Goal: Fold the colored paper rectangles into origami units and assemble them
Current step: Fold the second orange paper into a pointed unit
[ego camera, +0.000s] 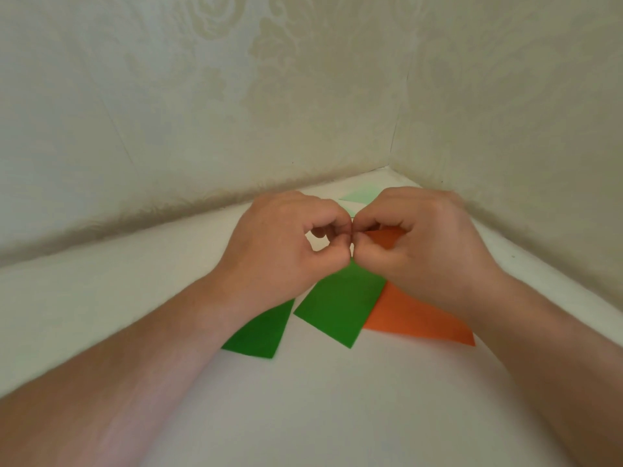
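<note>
Above the middle of the white surface (pixel 101 298), toward its far corner, the left hand (pixel 279 247) and right hand (pixel 421 244) meet fingertip to fingertip, fingers curled, pinching a small orange paper (pixel 384 236) between them. Beneath the hands lie two green papers (pixel 340 305) (pixel 259 332), side by side and flat, and another orange sheet (pixel 414 318) partly under the right wrist. A pale green paper (pixel 359 194) lies behind the hands, near the patterned walls (pixel 236 96).
</note>
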`<move>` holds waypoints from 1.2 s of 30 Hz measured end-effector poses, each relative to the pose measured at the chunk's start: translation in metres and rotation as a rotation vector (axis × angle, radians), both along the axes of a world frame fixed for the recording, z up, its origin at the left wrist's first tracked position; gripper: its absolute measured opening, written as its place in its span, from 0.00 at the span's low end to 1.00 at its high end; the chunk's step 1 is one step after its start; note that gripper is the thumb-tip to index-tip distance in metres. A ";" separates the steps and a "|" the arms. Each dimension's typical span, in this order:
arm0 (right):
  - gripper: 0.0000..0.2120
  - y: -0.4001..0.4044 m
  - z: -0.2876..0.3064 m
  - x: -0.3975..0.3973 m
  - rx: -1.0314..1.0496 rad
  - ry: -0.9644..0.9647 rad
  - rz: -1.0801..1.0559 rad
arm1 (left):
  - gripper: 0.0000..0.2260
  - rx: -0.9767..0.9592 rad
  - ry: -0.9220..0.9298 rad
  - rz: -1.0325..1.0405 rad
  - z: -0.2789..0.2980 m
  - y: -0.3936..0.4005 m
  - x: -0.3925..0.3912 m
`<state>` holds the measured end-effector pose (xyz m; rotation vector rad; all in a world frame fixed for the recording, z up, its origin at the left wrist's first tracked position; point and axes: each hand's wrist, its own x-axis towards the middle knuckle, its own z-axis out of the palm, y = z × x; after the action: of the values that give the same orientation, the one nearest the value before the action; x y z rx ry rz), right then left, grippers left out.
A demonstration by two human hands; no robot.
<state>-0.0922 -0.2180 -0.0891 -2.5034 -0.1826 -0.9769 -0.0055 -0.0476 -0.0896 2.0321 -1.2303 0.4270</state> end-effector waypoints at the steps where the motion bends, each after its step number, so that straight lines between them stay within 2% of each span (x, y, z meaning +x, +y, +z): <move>1: 0.05 0.000 0.000 0.000 -0.001 -0.002 -0.013 | 0.02 -0.004 -0.003 0.008 0.000 0.000 0.000; 13: 0.08 -0.004 0.003 -0.003 0.063 0.118 -0.126 | 0.02 -0.016 0.148 0.006 0.004 0.003 0.001; 17: 0.07 -0.013 0.005 -0.005 0.085 0.162 -0.159 | 0.06 -0.017 0.212 0.013 0.005 0.004 0.002; 25: 0.10 -0.017 0.007 -0.005 0.185 0.196 -0.182 | 0.06 0.011 0.343 0.033 0.007 0.006 0.004; 28: 0.10 -0.022 0.007 -0.005 0.267 0.206 -0.222 | 0.06 -0.003 0.365 0.056 0.006 0.008 0.006; 30: 0.08 -0.028 0.008 -0.004 0.395 0.222 -0.246 | 0.07 -0.039 0.392 0.083 0.006 0.009 0.009; 31: 0.07 -0.029 0.008 -0.004 0.481 0.243 -0.216 | 0.07 -0.056 0.408 0.089 0.006 0.010 0.010; 33: 0.10 -0.026 0.008 -0.004 0.620 0.308 -0.090 | 0.08 -0.075 0.425 0.081 0.006 0.009 0.010; 36: 0.13 -0.018 0.003 -0.004 0.555 0.411 -0.005 | 0.08 -0.067 0.436 0.041 0.007 0.008 0.005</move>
<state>-0.0961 -0.2359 -0.0861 -2.1185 0.1982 -0.4141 -0.0006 -0.0393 -0.0821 1.9604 -0.8968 0.0346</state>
